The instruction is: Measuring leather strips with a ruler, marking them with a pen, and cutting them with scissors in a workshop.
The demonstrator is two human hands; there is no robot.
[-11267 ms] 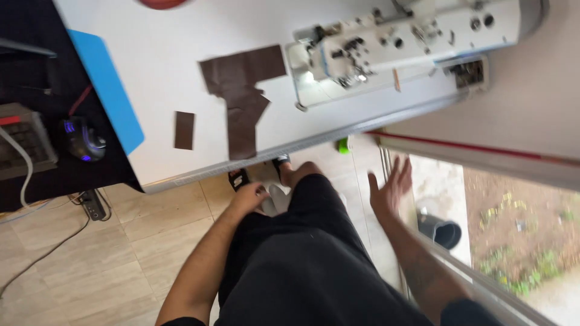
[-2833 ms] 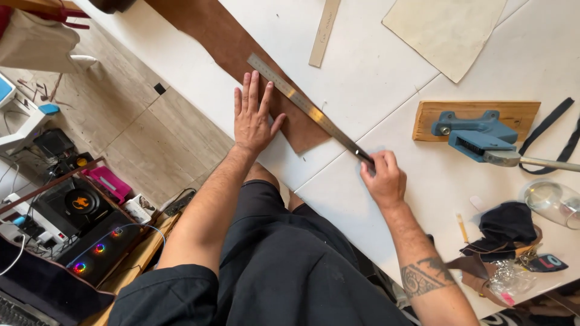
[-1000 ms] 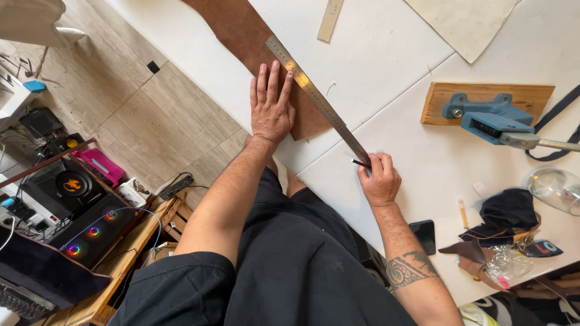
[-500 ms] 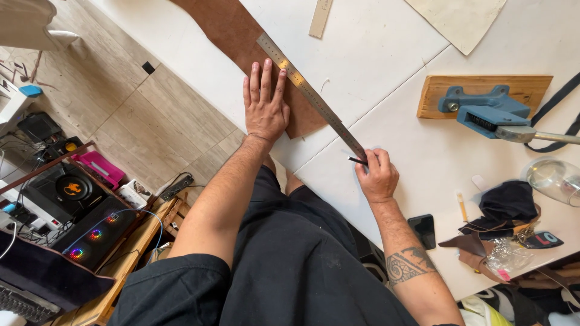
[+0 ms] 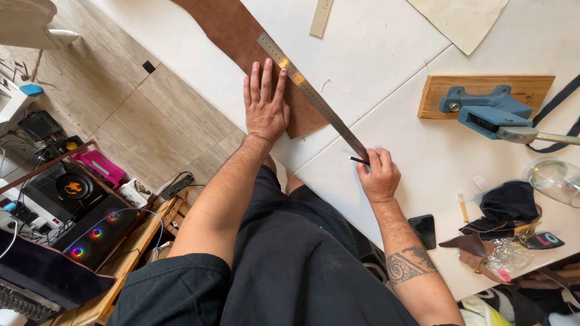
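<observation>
A brown leather piece (image 5: 232, 33) lies on the white table (image 5: 374, 66). A long steel ruler (image 5: 311, 93) rests slantwise across it. My left hand (image 5: 264, 105) lies flat on the leather, fingers spread, pressing against the ruler's left side. My right hand (image 5: 377, 175) is closed around a thin dark cutting tool (image 5: 357, 160) at the ruler's near end, just off the leather's edge.
A blue clamp tool on a wooden block (image 5: 483, 99) sits to the right. A black phone (image 5: 425, 230), dark cloth and scraps (image 5: 504, 208) and a glass jar (image 5: 553, 178) lie at the right edge. Pale leather (image 5: 462, 18) and a wooden strip (image 5: 320, 15) lie farther back. Electronics (image 5: 75, 196) crowd the floor on the left.
Since about a second ago, my right hand with the tool has slid along the ruler toward its near end. My left hand keeps pressing on the leather.
</observation>
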